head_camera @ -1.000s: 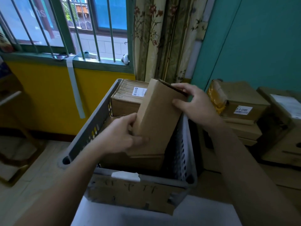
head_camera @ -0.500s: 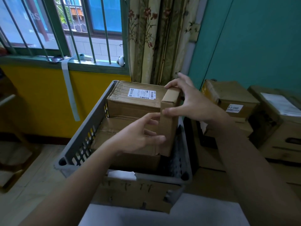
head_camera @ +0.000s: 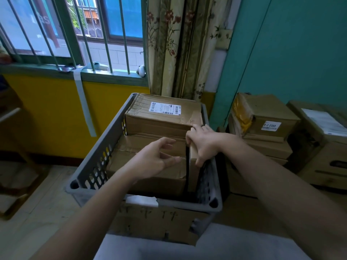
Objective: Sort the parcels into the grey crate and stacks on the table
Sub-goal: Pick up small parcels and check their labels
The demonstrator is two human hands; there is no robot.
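Matt grey plastic crate [head_camera: 97,158]; taped brown cardboard parcels [head_camera: 161,121].

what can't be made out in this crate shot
Head view only:
narrow box: top covered by right hand, bottom in shadow by grey crate wall.
shipping label on back box: print too small.
crate floor: hidden under back box and front box.
far-right carton: cut off by frame edge.

One grey crate [head_camera: 99,147], three parcels [head_camera: 161,126] inside, two hands [head_camera: 155,158]
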